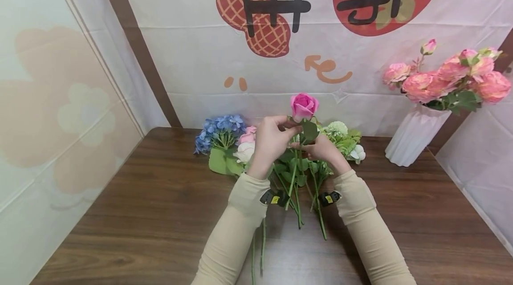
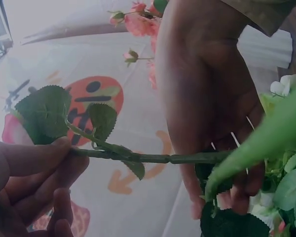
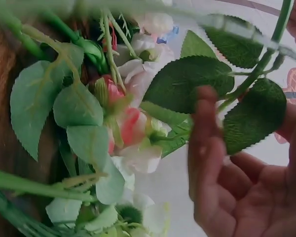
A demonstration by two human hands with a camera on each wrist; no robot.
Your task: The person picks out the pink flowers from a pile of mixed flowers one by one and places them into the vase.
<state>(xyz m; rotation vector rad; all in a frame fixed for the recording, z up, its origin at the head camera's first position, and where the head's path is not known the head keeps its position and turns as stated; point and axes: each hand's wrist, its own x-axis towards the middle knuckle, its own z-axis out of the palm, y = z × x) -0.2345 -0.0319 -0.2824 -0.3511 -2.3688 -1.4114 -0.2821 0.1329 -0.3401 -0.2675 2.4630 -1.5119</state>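
Note:
A pink rose (image 1: 304,107) stands nearly upright before the white backdrop. My left hand (image 1: 274,138) pinches its green stem just below the bloom; in the left wrist view, the thumb (image 2: 37,155) presses the stem against the fingers. Lower on the same rose is my right hand (image 1: 322,148), its fingers fairly straight with gaps between them in the left wrist view. Seen from the right wrist, a raised fingertip (image 3: 207,98) overlaps a dark green toothed leaf (image 3: 182,81) of the rose. Another leaf (image 3: 256,116) hangs in front of the palm.
Behind the hands, blue hydrangea (image 1: 220,131), a white bloom (image 1: 244,152) and pale green flowers (image 1: 337,129) lie on the brown wooden table (image 1: 168,213). Several loose stems point toward the front edge. A white vase (image 1: 417,136) with pink flowers (image 1: 453,75) stands at the right back.

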